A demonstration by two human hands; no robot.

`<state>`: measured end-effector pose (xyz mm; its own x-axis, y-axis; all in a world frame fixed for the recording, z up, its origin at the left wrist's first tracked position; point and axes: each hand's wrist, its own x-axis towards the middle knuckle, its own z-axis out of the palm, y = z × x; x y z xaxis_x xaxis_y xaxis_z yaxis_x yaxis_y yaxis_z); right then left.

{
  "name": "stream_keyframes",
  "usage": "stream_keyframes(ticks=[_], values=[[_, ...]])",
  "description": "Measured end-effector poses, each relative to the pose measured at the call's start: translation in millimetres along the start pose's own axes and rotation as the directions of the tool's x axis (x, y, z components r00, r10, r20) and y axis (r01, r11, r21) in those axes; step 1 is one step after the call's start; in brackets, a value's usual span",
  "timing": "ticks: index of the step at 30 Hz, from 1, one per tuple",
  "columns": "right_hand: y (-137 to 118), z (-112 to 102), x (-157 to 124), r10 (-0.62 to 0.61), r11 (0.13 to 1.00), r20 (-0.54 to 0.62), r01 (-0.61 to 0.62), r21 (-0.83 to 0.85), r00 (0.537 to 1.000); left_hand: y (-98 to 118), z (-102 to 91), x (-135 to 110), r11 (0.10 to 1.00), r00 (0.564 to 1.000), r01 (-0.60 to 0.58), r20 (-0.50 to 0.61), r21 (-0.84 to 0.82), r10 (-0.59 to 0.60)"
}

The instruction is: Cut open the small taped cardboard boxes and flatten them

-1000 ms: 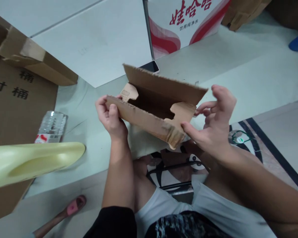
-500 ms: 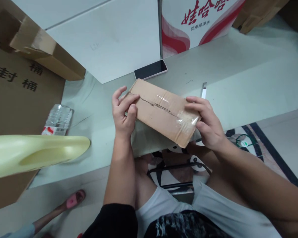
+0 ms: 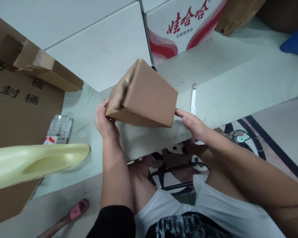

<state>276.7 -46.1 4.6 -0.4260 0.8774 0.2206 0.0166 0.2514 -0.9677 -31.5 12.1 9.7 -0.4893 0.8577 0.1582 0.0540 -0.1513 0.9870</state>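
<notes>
The cardboard box (image 3: 144,96) was open a second ago, lid flap up and the tabs showing. Half a second ago it was folded shut with its taped face up. Now it is lifted clear of the tabletop (image 3: 238,66) and rolled, so a plain face is toward the camera and the rough taped face has swung round to 9 o'clock. By my judgement the closing is done and the work in hand is turning the box over.

Its long axis seems to run between the hands, from about 8 o'clock to 4 o'clock, with the far edge tipped up toward 12; the foreshortening makes this uncertain.

The left hand (image 3: 105,119) has its fingers clamped on the 8 o'clock corner. The right hand (image 3: 192,124) has its fingers together, pressed against the 4 o'clock corner, so the box is pinched between the two.

A metal strip (image 3: 193,99) lies on the tabletop at 3 o'clock of the box, a water bottle (image 3: 57,127) at 9 o'clock, and a white carton with red lettering (image 3: 183,29) at 1 o'clock
</notes>
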Motion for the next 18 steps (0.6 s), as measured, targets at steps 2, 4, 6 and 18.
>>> stream_keyframes(ticks=[2, 4, 6, 18], values=[[-11, 3, -2, -0.111, 0.986, 0.021, 0.113, -0.127, 0.994, 0, 7.4, -7, 0.990, 0.991, 0.132, 0.037, -0.050, -0.130], [-18, 5, -5, -0.155, 0.960, 0.012, 0.153, -0.236, 0.988, 0, 13.8, -15, 0.959, 0.943, 0.278, 0.206, -0.056, -0.262], [-20, 5, -8, -0.172, 0.944, -0.037, 0.154, -0.293, 0.984, 1, 18.4, -24, 0.917, 0.823, 0.397, 0.431, 0.030, -0.370], [-10, -12, -5, -0.179, 0.953, -0.256, 0.102, -0.287, 0.950, 15, 28.6, -36, 0.876, 0.770, 0.074, 0.531, 0.477, -0.354]])
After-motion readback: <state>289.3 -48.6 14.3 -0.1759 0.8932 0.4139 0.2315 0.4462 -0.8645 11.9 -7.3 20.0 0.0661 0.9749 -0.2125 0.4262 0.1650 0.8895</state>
